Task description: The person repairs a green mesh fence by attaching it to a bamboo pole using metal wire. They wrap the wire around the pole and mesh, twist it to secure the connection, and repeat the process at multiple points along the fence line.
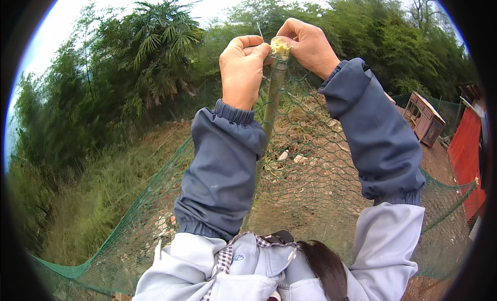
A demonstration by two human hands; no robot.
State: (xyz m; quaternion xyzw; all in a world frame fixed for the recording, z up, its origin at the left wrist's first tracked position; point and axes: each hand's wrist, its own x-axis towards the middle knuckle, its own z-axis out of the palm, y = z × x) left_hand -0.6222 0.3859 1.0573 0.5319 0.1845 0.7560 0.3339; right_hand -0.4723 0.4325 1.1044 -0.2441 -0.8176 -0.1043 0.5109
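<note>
The strand [259, 31] pinched in the left hand [242, 68] might slip if tugged hard, letting the net [310, 161] sag; the right hand [310, 45] curls at the post [274, 89] top, its grip hidden. Between both hands, the post looks slightly tilted, greenish-brown, crowned by a frayed yellow tuft [280, 46], the net thin and green.

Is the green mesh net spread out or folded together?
Spread out: the green mesh net reaches to both sides of the round bamboo pole, and brown ground shows through its holes.
</note>
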